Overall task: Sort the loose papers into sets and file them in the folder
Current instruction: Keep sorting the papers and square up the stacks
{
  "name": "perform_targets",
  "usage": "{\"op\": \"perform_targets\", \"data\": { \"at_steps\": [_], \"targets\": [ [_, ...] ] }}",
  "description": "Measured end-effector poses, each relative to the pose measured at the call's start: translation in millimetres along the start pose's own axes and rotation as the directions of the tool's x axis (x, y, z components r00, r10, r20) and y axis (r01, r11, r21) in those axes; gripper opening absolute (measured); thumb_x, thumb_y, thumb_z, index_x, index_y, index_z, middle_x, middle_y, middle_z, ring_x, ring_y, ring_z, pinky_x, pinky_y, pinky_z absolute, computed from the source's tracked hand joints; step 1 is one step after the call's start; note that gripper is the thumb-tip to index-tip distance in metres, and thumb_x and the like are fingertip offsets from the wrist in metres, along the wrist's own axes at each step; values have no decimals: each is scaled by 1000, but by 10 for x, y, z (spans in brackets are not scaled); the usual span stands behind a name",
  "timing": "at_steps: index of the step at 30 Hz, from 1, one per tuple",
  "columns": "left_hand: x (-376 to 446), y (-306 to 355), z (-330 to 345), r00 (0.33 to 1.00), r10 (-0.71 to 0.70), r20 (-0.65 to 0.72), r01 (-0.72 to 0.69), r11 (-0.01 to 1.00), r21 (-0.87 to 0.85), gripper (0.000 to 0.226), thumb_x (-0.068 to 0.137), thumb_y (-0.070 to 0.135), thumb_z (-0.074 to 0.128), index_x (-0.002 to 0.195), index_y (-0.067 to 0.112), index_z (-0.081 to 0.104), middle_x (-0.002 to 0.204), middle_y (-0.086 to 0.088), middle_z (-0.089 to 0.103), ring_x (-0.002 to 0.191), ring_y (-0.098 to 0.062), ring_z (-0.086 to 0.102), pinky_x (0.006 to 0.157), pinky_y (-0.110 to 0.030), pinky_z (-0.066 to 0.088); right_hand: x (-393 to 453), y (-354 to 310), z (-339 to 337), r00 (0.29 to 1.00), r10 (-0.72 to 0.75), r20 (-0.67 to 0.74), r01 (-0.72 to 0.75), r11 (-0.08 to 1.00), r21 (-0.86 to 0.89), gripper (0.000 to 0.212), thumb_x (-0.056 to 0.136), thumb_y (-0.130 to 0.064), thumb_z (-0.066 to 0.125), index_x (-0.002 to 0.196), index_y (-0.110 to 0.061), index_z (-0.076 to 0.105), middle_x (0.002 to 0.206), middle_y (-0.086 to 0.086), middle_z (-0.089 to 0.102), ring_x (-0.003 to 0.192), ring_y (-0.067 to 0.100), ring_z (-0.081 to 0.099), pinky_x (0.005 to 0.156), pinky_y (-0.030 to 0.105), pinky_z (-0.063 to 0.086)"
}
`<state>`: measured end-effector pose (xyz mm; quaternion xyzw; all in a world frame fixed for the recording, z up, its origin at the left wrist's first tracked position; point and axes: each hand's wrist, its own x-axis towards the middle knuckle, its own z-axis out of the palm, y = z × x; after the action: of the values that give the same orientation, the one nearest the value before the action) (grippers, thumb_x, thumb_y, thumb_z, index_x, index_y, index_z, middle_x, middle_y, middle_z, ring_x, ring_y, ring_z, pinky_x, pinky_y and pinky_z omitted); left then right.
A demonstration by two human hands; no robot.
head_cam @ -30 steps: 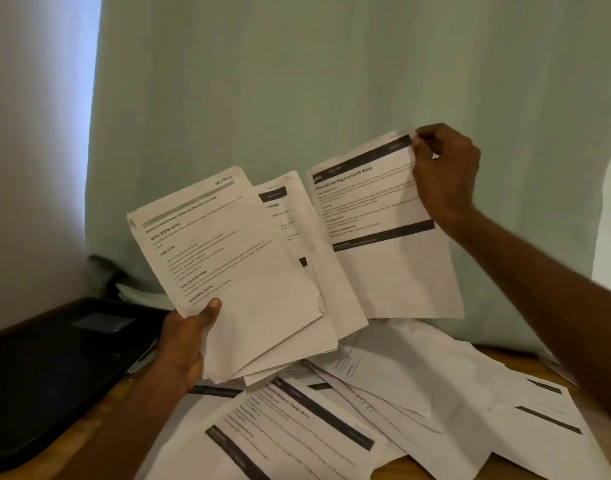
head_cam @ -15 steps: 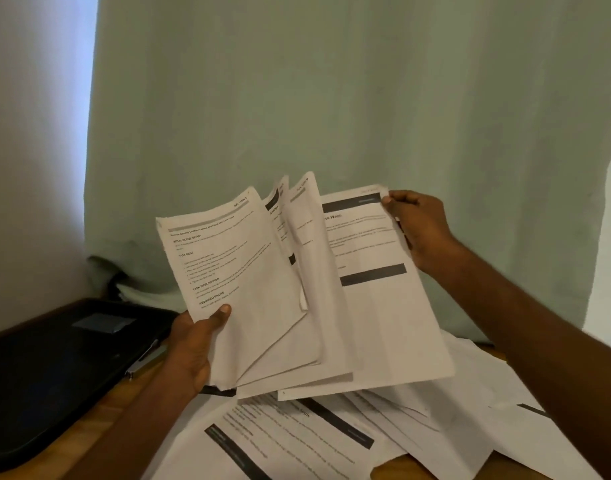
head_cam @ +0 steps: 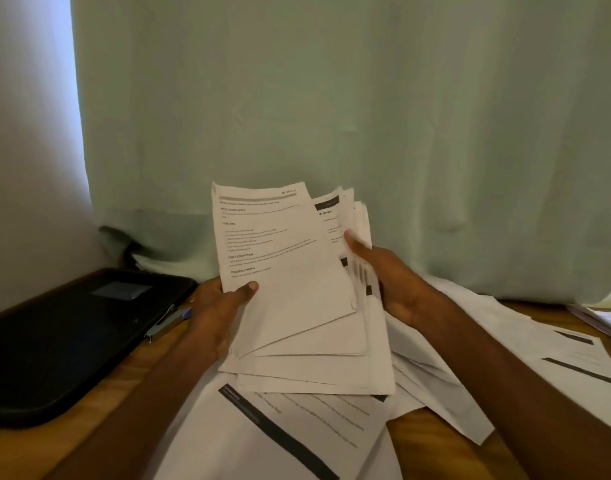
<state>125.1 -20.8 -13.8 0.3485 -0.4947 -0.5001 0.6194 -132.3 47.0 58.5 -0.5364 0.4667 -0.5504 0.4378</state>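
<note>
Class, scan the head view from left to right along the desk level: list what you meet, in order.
Black folder → pen → left hand → held papers → right hand → loose papers on the desk.

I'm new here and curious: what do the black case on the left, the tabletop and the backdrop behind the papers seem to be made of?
Black case: probably matte fabric or faux leather, dull with soft rounded edges. Table: looks like wood or wood veneer, warm brown with a slight sheen. Backdrop: pale green cloth, hanging in soft folds.
</note>
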Motion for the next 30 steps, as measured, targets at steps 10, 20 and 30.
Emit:
{"op": "perform_targets", "data": {
  "at_steps": [10, 20, 30],
  "targets": [
    [-157, 120, 191, 951, 182, 250, -208, 975, 81, 48, 82, 2, 78, 124, 21, 66, 120, 6, 75, 114, -14, 69, 96, -30, 56, -234, 90, 88, 857, -342, -385, 408, 907, 102, 30, 93, 5, 61, 109, -19, 70, 105, 3, 77, 100, 23, 72, 87, 32, 60],
    [-294, 322, 197, 927, 368, 64, -370, 929, 15, 46, 81, 24, 79, 124, 25, 64, 120, 4, 73, 112, -12, 69, 93, -33, 59, -363, 199, 216, 886, -387, -256, 398, 917, -10, 29, 93, -23, 72, 120, -29, 66, 112, -9, 77, 102, 13, 73, 87, 31, 60],
    [-203, 169, 159, 968, 179, 174, -194, 978, 71, 48, 74, 26, 84, 118, 31, 67, 116, 11, 75, 110, -9, 70, 100, -38, 54, -374, 383, 200, 953, -248, -173, 233, 967, -102, 26, 88, -27, 77, 109, -34, 64, 105, -17, 73, 99, 5, 70, 84, 23, 57]
  ]
}}
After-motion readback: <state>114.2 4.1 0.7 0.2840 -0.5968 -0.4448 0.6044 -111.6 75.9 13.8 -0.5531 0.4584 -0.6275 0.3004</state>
